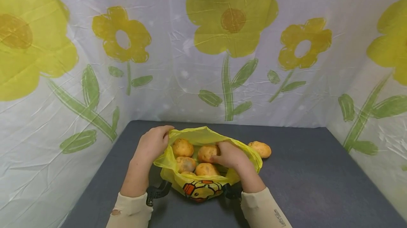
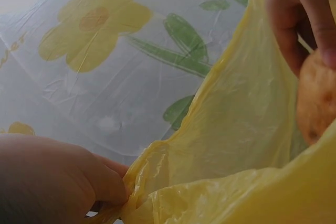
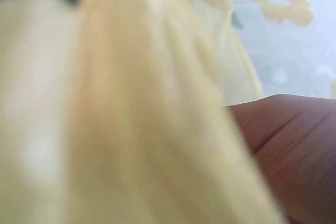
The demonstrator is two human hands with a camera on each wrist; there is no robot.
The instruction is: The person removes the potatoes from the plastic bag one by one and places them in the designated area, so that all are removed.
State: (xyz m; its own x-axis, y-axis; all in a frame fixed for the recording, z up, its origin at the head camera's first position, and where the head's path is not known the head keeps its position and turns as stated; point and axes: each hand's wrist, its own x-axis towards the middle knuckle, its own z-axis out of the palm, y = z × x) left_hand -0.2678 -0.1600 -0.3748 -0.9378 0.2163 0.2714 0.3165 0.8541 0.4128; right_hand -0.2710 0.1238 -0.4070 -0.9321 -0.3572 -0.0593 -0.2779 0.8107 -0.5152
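A yellow plastic bag (image 1: 171, 177) with a cartoon duck print stands with its mouth spread wide on the dark table. My left hand (image 1: 153, 144) pinches the bag's rim at its left side; the left wrist view shows the fingers (image 2: 107, 179) on the gathered edge. Inside the bag, my right hand (image 1: 231, 154) grips a potato (image 1: 207, 153), its thumb and fingers round it. Several other potatoes, such as one at the back left (image 1: 182, 148) and one in front (image 1: 206, 169), lie in the bag. Bag plastic blocks most of the right wrist view, hiding the right fingers.
One potato (image 1: 260, 149) lies on the dark table (image 1: 302, 178) just right of the bag, behind its rim. A flower-printed white curtain (image 1: 171, 79) encloses the table at the back and both sides. Black wrist straps show below each hand.
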